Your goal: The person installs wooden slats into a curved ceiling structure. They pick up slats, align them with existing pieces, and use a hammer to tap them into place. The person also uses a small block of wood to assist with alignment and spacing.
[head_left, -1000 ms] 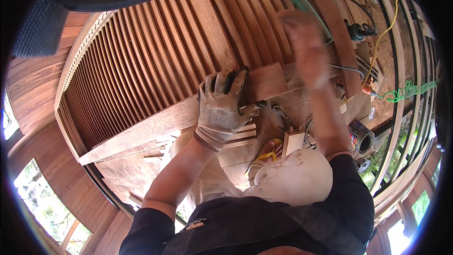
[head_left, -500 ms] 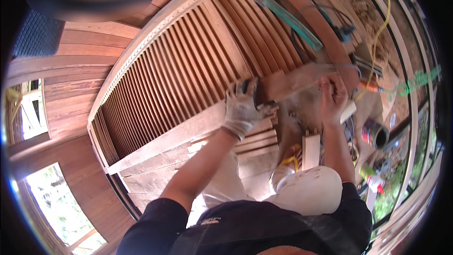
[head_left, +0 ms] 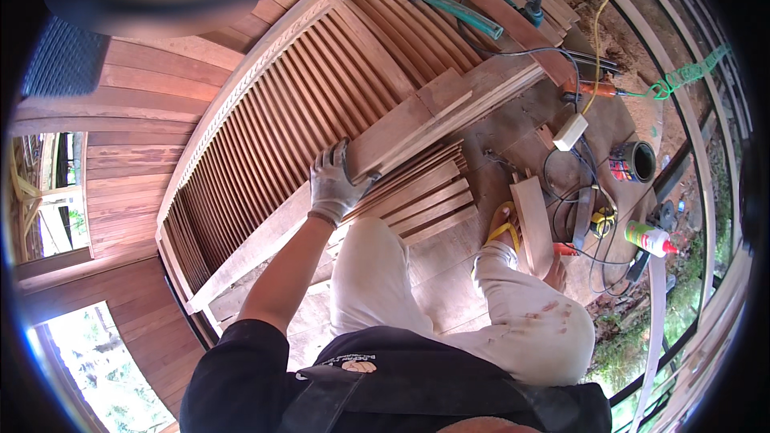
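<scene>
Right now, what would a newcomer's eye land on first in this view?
The big slatted reddish-brown wooden panel lying across the floor, filling the upper left. At centre, the left hand in a grey work glove grips the end of a long flat wooden board resting on it. At right sit a white glue bottle with a red tip and tangled black cables.

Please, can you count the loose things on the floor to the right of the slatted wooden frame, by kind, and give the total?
Hammer: 1
Open tin can: 1
Glue bottle: 1
White plug box: 1
Short wooden board: 1
Total: 5

The gloved left hand grips a plank on the frame; the right hand is not in view.
</scene>
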The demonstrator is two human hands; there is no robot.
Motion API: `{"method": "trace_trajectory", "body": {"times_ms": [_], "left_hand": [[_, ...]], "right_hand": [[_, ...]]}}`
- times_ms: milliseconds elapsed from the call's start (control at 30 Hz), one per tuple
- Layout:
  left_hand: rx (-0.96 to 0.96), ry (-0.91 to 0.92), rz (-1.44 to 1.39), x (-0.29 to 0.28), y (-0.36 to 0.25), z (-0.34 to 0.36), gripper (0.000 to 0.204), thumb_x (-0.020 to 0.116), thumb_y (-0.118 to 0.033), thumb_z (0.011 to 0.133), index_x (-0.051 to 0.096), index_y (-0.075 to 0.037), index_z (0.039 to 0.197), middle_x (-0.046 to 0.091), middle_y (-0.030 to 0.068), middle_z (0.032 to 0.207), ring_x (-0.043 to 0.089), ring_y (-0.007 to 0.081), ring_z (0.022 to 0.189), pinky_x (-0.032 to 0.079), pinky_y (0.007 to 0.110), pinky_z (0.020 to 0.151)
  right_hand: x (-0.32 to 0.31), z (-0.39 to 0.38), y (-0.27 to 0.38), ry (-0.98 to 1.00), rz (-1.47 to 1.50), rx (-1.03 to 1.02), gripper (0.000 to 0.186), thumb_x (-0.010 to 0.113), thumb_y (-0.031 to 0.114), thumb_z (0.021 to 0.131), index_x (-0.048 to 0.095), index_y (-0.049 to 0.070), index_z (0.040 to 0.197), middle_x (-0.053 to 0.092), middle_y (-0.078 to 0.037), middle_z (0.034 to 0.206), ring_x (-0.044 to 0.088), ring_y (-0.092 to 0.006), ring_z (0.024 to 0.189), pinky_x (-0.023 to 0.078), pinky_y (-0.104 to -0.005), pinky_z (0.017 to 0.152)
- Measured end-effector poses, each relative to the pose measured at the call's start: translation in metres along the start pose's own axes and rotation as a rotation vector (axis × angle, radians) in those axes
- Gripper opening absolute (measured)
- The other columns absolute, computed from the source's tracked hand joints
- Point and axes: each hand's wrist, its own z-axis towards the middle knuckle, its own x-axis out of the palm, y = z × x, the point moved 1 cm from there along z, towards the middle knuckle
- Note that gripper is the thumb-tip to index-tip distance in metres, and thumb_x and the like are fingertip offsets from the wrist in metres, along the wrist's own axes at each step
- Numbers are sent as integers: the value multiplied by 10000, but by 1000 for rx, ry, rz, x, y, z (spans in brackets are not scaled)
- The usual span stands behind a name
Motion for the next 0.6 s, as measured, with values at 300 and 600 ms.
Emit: {"method": "trace_trajectory", "body": {"times_ms": [300,600], "left_hand": [[-27,67,-16,-5,-15,2,1072,756,-705,764,393,-73,1550,486,233,1508,454,410,1405,347,514,1191],[-8,122,-23,-19,-34,14,1110,758,-714,764,330,-108,1589,419,233,1559,381,426,1456,330,507,1208]], "right_hand": [[10,-7,-21,46,328,102,913,893,272,681,446,-1,1429,617,-272,1258,596,-459,1210,471,-524,1045],[-88,56,66,134,931,-250,863,877,224,683,451,-33,1389,622,-277,1268,626,-417,1192,489,-462,1023]]}}
